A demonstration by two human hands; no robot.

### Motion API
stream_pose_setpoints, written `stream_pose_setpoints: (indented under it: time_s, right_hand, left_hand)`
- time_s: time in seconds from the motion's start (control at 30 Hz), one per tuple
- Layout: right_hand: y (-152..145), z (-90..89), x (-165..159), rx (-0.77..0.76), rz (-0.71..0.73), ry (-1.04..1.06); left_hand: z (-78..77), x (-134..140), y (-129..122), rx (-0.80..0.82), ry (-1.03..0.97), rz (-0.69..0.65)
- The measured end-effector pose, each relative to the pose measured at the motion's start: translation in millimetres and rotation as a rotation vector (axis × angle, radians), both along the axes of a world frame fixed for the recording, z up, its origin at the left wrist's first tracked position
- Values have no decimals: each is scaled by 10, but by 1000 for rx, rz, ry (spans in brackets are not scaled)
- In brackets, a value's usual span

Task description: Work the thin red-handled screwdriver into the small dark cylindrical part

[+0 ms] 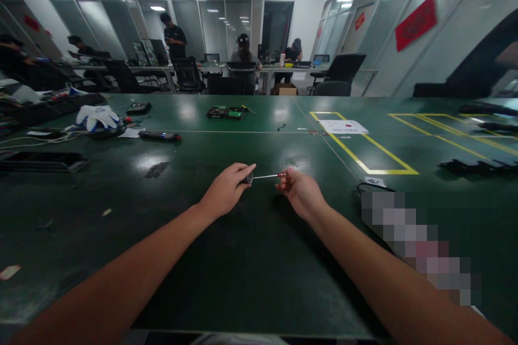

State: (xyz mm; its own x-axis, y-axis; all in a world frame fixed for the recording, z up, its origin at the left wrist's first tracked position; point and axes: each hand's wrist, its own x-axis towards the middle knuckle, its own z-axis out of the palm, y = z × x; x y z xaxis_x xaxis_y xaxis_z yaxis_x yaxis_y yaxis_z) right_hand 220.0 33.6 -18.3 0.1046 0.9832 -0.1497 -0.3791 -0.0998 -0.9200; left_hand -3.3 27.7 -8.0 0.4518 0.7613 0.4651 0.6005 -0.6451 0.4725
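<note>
Over the middle of the green table (243, 269), my left hand (223, 190) is closed on a small dark round part (250, 178). Its end with a pale rim faces right; the rest is hidden by my fingers, and its exact kind is unclear. My right hand (304, 193) pinches a screwdriver (266, 176) by its red handle. The thin metal shaft lies nearly level and points left, its tip at the round part. Whether the tip sits inside it or only touches it, I cannot tell.
Farther back lie an open black-and-green case (225, 112), white gloves (97, 117), a dark cylindrical tool (159, 135) and a black tray (44, 161). A paper sheet (343, 126) lies by yellow tape (390, 171). A blurred strip (416, 242) is beside my right forearm. People sit and stand beyond.
</note>
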Motion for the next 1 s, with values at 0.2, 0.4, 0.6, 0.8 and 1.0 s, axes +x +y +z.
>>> stream_pose_setpoints:
  time_s: [0.2, 0.4, 0.6, 0.8, 1.0]
  right_hand:
    - [75, -91, 44, 56, -103, -56]
    - [24, -71, 27, 193, -130, -178]
    - [-35, 23, 29, 339, -95, -475]
    - [-110, 161, 77, 379, -118, -792]
    - [-151, 227, 89, 426, -146, -805]
  left_hand:
    - [-78, -67, 47, -98, 80, 5]
    - [-71, -12, -10, -139, 54, 13]
    - [-80, 30, -33, -160, 7, 38]
    - [-73, 28, -39, -170, -3, 30]
    - [-64, 35, -47, -161, -28, 34]
